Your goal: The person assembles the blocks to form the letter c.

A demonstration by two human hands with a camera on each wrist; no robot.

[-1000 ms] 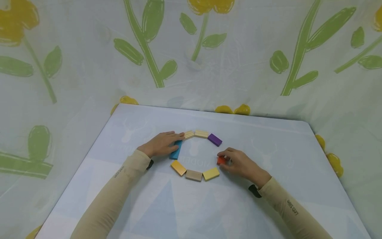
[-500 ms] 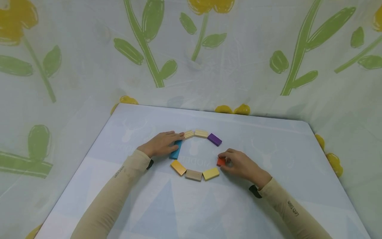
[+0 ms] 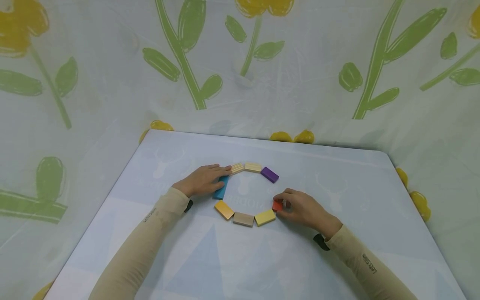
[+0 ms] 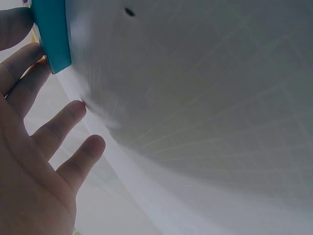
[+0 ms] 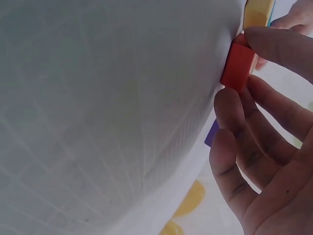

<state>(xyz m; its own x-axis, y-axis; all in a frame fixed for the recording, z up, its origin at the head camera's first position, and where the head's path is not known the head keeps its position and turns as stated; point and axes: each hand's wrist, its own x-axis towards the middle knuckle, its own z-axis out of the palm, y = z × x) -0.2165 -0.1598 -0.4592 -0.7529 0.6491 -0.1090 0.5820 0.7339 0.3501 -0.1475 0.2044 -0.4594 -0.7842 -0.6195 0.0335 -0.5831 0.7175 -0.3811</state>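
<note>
On the table, small wooden blocks lie in a ring. My right hand pinches a red block between thumb and fingers at the ring's right side. In the right wrist view the red block lies close by the yellow block. A purple block lies farther back, across a gap. My left hand rests at a blue block on the left side, its fingers extended. The left wrist view shows thumb and fingertips against the blue block, the other fingers spread.
Two plain wood blocks, one ridged and one pale, form the ring's back. Orange, brown and yellow blocks form its front. A flower-printed cloth hangs behind the white table.
My right hand has shifted the red block slightly toward the front, closer to the yellow block. The left hand and the other blocks have stayed in place.
</note>
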